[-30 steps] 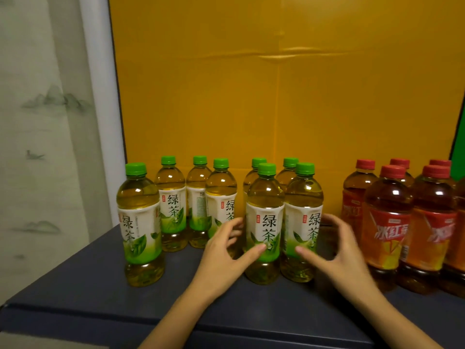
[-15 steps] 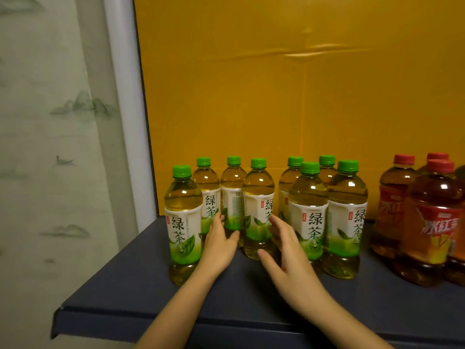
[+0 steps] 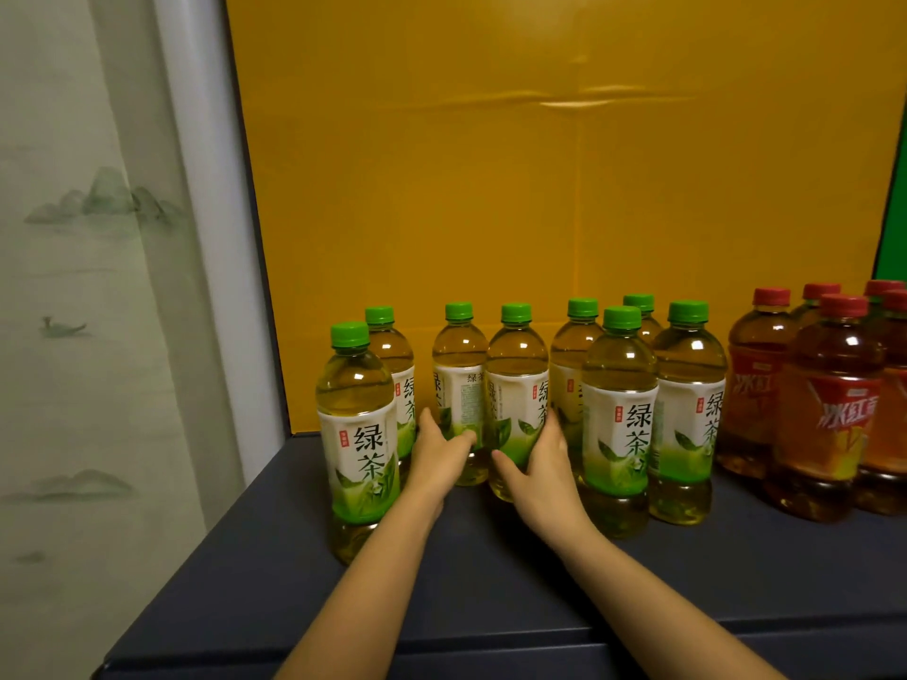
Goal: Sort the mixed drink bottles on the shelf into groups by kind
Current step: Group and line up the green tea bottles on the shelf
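Several green tea bottles with green caps stand on the dark shelf [image 3: 491, 581]. Several red-capped iced red tea bottles [image 3: 829, 409] are grouped at the right. My left hand [image 3: 437, 458] grips the left side of one green tea bottle [image 3: 459, 370] in the back row. My right hand [image 3: 540, 463] grips the right side of the neighbouring green tea bottle [image 3: 515, 380]. These two bottles stand side by side between my palms. Another green tea bottle [image 3: 356, 434] stands nearest at the front left.
A yellow board [image 3: 540, 188] closes off the back of the shelf. A pale curtain [image 3: 88, 336] and a white frame [image 3: 206, 238] lie to the left, past the shelf's left edge. A green strip [image 3: 895, 238] shows at far right.
The view has shifted left. My hands left the front pair of green tea bottles, moved left and reached deeper, and now close on two back-row bottles.
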Available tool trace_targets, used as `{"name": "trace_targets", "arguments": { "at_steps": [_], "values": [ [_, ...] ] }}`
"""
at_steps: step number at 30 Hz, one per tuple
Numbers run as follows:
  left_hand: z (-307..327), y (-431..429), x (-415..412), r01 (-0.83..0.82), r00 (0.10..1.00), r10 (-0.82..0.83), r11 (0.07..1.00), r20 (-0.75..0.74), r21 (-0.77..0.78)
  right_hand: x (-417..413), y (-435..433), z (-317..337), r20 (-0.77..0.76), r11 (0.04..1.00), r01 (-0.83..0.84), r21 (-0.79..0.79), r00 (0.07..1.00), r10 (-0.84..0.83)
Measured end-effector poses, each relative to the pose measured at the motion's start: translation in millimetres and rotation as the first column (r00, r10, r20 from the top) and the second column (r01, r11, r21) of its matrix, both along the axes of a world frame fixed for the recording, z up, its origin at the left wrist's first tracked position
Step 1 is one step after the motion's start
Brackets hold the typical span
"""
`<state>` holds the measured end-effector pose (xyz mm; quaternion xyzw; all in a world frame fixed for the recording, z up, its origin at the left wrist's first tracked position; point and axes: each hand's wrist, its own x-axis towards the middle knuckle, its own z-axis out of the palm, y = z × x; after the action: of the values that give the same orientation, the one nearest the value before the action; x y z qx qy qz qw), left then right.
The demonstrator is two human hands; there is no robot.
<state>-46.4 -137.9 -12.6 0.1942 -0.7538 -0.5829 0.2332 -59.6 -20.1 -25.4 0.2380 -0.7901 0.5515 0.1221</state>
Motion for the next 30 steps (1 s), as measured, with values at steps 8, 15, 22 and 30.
{"name": "trace_targets", "arguments": {
  "at_steps": [8, 15, 22, 30],
  "values": [
    [-3.8, -1.9, -5.6, 0.062, 0.998, -0.058, 0.989, -0.035, 0.132, -13.1, -13.4, 1.1, 0.116, 0.999, 0.036, -0.029, 0.993, -0.032],
    [-8.5, 8.8, -0.2, -0.133, 0.991, 0.134, 0.982, -0.004, -0.137, -17.5, -8.5, -0.3, 0.117, 0.999, 0.001, -0.050, 0.993, 0.005],
    [-11.5, 3.9, 7.6, -0.158, 0.987, 0.155, 0.964, -0.027, -0.212, -21.1, -6.8, -3.6, 0.029, 1.000, 0.018, -0.018, 0.999, -0.018],
    [-13.3, 9.3, 12.4, -0.236, 0.966, 0.259, 0.859, -0.012, -0.454, -21.2, -7.1, -2.3, 0.060, 1.000, 0.013, -0.007, 0.998, -0.012]
  ]
}}
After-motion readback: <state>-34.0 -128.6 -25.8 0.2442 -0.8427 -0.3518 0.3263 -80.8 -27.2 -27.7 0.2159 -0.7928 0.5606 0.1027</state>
